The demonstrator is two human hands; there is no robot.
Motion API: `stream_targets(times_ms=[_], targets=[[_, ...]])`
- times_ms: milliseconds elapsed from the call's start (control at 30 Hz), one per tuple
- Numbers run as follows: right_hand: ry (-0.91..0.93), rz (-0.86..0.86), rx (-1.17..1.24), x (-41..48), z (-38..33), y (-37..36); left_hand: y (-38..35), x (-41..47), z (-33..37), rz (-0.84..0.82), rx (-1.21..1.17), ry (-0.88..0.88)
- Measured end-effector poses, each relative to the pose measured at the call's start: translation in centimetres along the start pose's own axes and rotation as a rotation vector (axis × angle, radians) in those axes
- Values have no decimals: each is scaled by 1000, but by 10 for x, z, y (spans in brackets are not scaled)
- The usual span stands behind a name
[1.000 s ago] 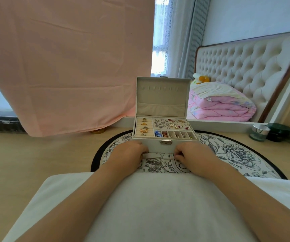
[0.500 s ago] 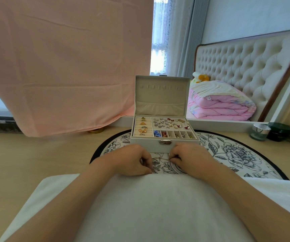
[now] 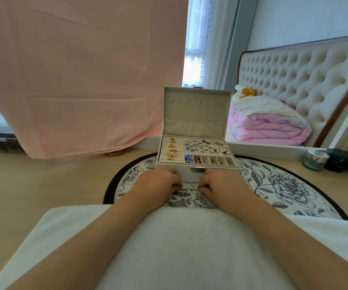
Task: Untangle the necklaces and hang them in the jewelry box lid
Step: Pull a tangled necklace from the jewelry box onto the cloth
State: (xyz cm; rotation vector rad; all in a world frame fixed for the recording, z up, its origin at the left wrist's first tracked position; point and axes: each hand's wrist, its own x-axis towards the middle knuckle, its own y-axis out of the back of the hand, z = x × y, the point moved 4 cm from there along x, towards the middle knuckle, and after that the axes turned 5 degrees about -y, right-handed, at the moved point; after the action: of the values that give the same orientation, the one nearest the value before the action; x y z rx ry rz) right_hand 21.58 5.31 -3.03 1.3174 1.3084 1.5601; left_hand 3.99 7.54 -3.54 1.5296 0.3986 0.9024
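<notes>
Metal chain (image 3: 190,188) now stretches between left hand (image 3: 158,183) and right hand (image 3: 221,185), drawn together and pinching it, so untangling seems underway.

The lone head-worn camera looked forward and down from close range at the jewelry box (image 3: 186,174); its wide-angle edges seemed bowed.

Tufted headboard (image 3: 294,80), bright window (image 3: 194,49), pink drape (image 3: 81,70)

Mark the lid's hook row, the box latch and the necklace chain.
hook row (image 3: 196,100), head view, middle of the row.
latch (image 3: 198,169), head view, its metal plate.
necklace chain (image 3: 190,188), head view, its stretched middle.
</notes>
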Motion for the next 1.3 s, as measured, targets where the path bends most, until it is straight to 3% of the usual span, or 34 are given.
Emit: stream_targets(times_ms=[200,267,433,567,733,1033,1300], targets=[[7,33,25,-3,0,-3,1,3,9,67,169,-26],[-47,30,192,-4,3,-3,5,1,5,113,66,32],[-148,-7,636,-4,4,-2,4,-6,-1,170,-499,210],[-187,-11,789,-4,0,0,7,-8,-4,210,-470,203],[-141,12,651,-3,-1,0,12,-11,-9,154,-495,217],[2,99,225,5,-4,-1,22,-15,-34,63,-236,194],[121,3,-5,13,-13,18,29,-17,-37,-116,199,150]])
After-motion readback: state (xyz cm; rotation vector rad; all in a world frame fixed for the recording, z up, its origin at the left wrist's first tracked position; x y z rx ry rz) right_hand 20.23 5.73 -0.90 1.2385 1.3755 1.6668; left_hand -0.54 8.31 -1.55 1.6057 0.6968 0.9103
